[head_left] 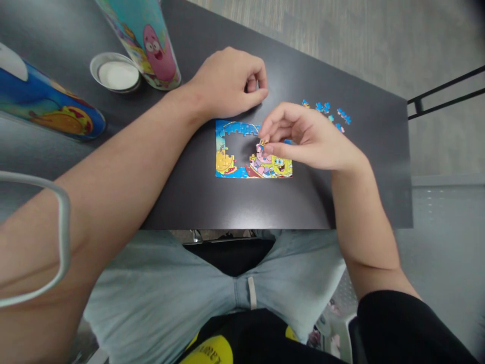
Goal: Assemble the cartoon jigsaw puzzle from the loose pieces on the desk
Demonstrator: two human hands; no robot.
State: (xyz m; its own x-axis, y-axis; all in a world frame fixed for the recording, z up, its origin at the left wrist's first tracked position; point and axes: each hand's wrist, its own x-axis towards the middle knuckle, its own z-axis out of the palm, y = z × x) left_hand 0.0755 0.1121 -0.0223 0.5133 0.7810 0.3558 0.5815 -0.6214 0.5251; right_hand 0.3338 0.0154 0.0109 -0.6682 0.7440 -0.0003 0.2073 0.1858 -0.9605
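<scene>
A partly assembled jigsaw puzzle (242, 172) lies flat on the dark table, its colourful cartoon border around a gap in the middle. Over its right half, my right hand (303, 134) pinches a small puzzle piece (260, 147) between thumb and fingertips, at the gap's right edge. Whether that piece touches the puzzle I cannot tell. My left hand (235, 83) rests on the table just beyond the puzzle's upper edge, fingers loosely curled with no object visible in them. Several loose blue puzzle pieces (323, 107) lie beyond my right hand, some partly hidden by it.
At the left of the dark table (235, 205) stand a tall cartoon-printed container (157, 50) and a small round whitish dish or lid (119, 76). Another printed cylinder (56, 103) is farther left. A pale loop (65, 227) crosses in front of my left forearm.
</scene>
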